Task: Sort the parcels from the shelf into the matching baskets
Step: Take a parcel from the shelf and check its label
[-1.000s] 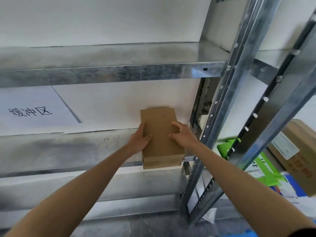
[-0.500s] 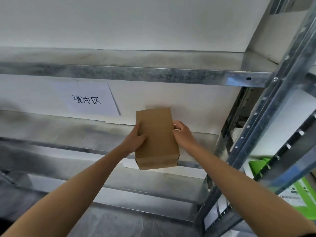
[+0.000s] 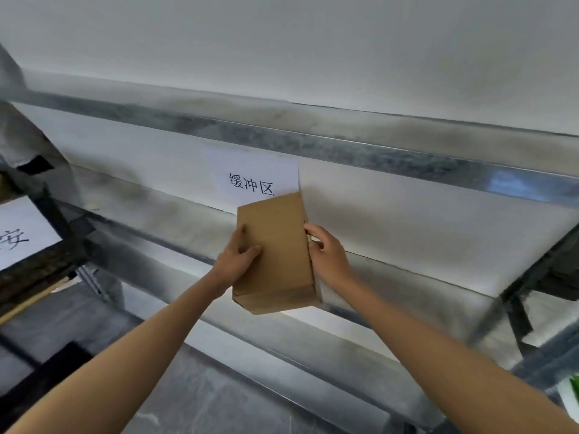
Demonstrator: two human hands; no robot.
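Cardboard parcel (image 3: pixel 275 255) gripped between left hand (image 3: pixel 238 261), right hand (image 3: pixel 327 256).

Brightness: the scene was softly and evenly lit, and the white wall (image 3: pixel 313 51) at 12 o'clock read as pale grey.
Glare: a bluish sheen lay on the upper shelf rail (image 3: pixel 513 186) at 3 o'clock.
Shadows: they were faint, though the near end of the cardboard box (image 3: pixel 275 255) was darker than its top, and the corners at 7 and 9 o'clock were murky.
Blur: motion smear softened 8 to 9 o'clock and 4 o'clock, while the characters on the paper sign (image 3: pixel 250 180) were legible.
Distortion: wide-angle bending slanted and bowed the rails toward the edges.
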